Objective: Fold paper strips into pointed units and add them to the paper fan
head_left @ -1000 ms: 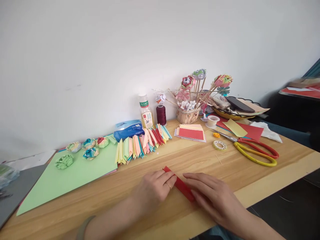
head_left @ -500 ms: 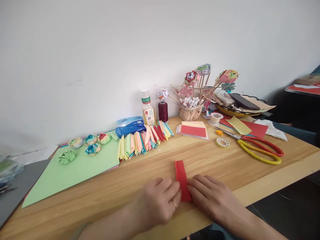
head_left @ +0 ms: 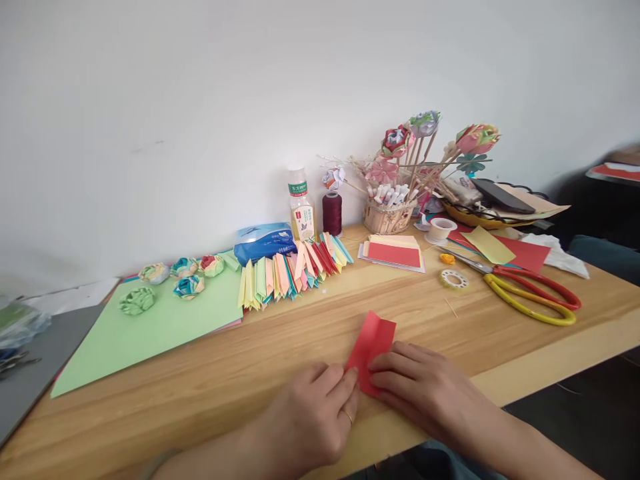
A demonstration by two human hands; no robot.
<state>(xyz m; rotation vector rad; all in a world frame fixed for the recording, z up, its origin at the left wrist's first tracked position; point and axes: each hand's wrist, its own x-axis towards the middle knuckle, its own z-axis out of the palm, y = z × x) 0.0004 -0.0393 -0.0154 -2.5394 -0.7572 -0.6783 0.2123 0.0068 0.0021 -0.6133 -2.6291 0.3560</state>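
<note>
A red paper strip point(head_left: 373, 339) with a lengthwise crease lies on the wooden table near its front edge, opened into a shallow V. My left hand point(head_left: 320, 410), with a ring on one finger, pinches the lower left side of the paper between curled fingers. Stretched over the lower right part, the fingers of my right hand point(head_left: 425, 383) lie flat and press the paper against the table. Both hands partly hide the paper's lower end.
Behind stand a row of folded paper strips point(head_left: 293, 272), a blue tissue pack point(head_left: 265, 243), a bottle point(head_left: 303, 207) and a thread spool point(head_left: 332, 215). Right are stacked paper cards point(head_left: 395, 254), scissors point(head_left: 530, 293) and a tape roll point(head_left: 454, 279). Green paper point(head_left: 150, 340) with paper flowers lies left.
The red paper has gone from a narrow folded strip to a wider, partly opened one and has turned slightly clockwise. My right hand's fingers have moved onto it. The view has shifted a little.
</note>
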